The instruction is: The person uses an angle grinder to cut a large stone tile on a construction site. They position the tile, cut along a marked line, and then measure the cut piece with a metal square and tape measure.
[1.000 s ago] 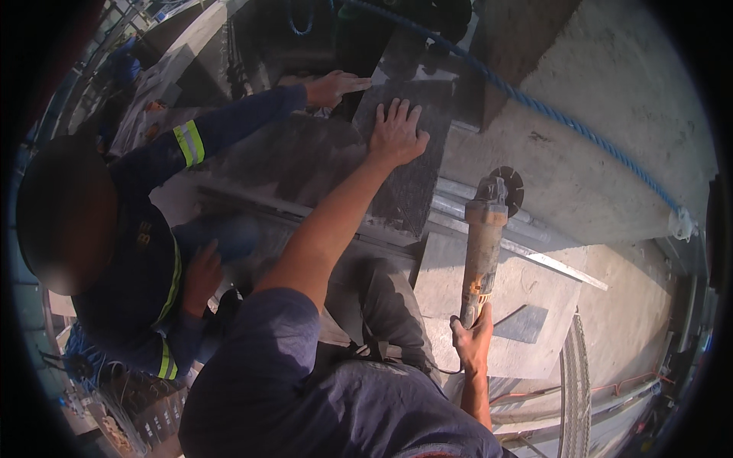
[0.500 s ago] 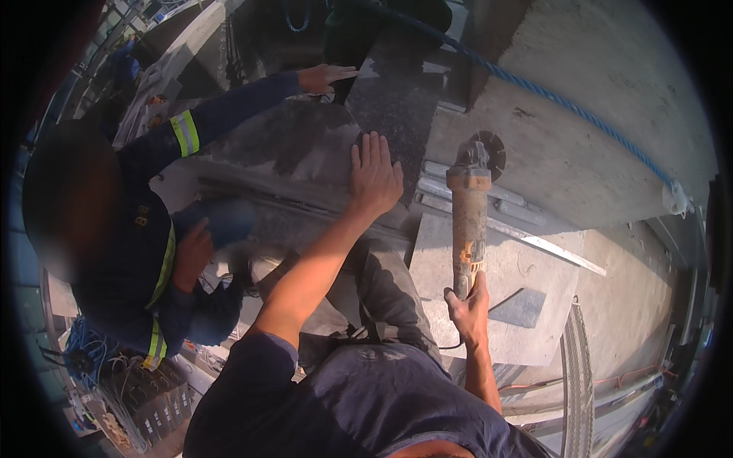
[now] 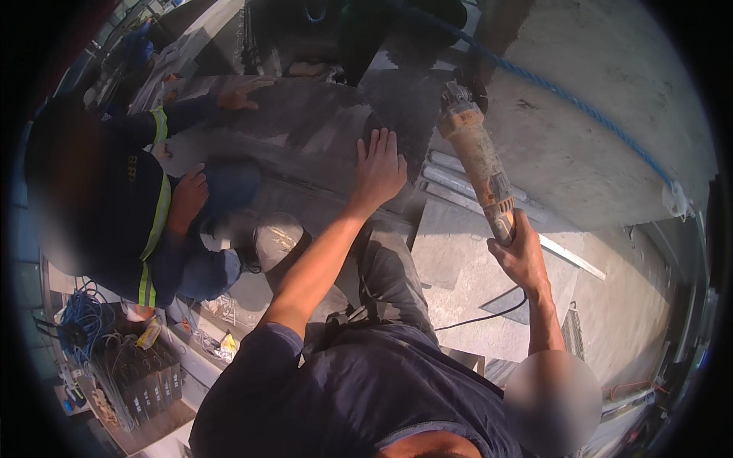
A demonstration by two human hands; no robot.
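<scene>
My right hand (image 3: 524, 250) is wrapped round the rear end of a dusty orange-yellow angle grinder (image 3: 479, 156). The grinder's head points forward and tilts left, over the right edge of a dark stone slab (image 3: 408, 107). Its disc is partly hidden behind the head, and a black cord (image 3: 477, 319) trails from its rear. With fingers stretched forward, my left hand (image 3: 379, 174) lies on the near edge of another dark slab (image 3: 305, 126), to the left of the grinder. A co-worker's hand (image 3: 243, 96) rests on that same slab farther left.
A co-worker (image 3: 130, 198) in dark clothes with reflective bands crouches at the left. Metal bars (image 3: 458, 185) and a pale board (image 3: 450, 256) lie right of my knee. A blue rope (image 3: 565, 95) crosses the upper right. Cable coils (image 3: 80, 324) sit at lower left.
My right hand has moved forward and right with the grinder, whose head now tilts left over the slab. The co-worker's outstretched hand has drawn back to the left. My left hand has barely moved.
</scene>
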